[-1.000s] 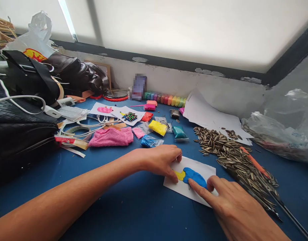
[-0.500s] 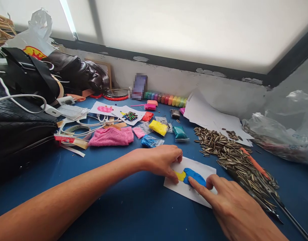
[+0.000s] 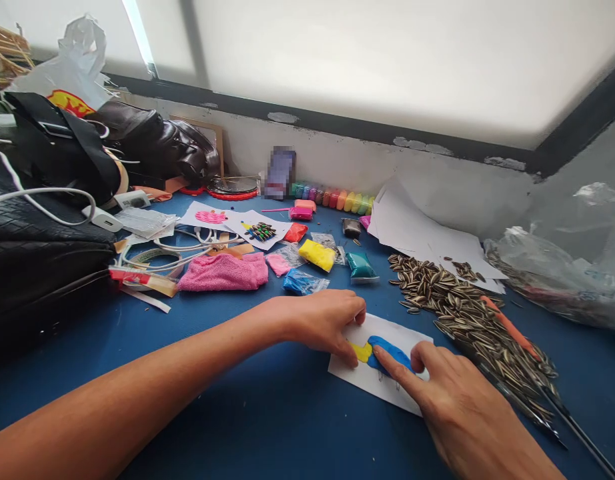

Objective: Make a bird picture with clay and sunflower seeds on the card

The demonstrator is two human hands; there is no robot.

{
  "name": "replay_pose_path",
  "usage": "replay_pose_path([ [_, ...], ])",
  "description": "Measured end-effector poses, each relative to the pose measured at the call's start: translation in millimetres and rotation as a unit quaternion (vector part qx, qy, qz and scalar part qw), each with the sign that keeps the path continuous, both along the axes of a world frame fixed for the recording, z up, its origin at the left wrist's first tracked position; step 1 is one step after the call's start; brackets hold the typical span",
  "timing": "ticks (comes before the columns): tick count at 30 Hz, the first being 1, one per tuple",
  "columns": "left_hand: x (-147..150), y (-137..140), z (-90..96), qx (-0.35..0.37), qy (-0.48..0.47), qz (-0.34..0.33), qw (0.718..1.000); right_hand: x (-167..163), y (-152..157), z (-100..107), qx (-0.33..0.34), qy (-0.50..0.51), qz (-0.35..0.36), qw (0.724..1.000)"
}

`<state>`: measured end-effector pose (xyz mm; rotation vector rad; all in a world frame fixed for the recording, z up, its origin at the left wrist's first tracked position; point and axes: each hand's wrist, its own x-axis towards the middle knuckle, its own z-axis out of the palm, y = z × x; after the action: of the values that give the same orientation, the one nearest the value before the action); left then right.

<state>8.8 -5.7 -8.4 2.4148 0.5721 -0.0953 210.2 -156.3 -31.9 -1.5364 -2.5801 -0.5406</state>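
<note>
- One white paper lies on the near part of the counter, right of centre, bearing yellow clay at left and blue clay at right.
- The left hand grips nothing; thumb and fingers, spread apart, rest on the paper's left end.
- The right hand is likewise unclenched, one outstretched finger touching the blue clay.
- Striped seeds are heaped to the right.
- Farther off, left of the seeds, sit a yellow packet and a teal packet.
- A pink cloth lies farther left.
</note>
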Motion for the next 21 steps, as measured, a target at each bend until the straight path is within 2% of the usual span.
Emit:
replay_pose_path([
  [13, -2.4, 1.5, -3.9, -0.019, -0.015, 0.001, 1.000, 1.9, -2.0, 14.0, 0.051, -0.046, 0.021, 0.997],
  [21, -1.5, 0.6, -2.1, -0.010, -0.010, 0.001, 1.000, 6.4, -1.6, 10.0, 0.055, -0.053, -0.016, 0.997],
])
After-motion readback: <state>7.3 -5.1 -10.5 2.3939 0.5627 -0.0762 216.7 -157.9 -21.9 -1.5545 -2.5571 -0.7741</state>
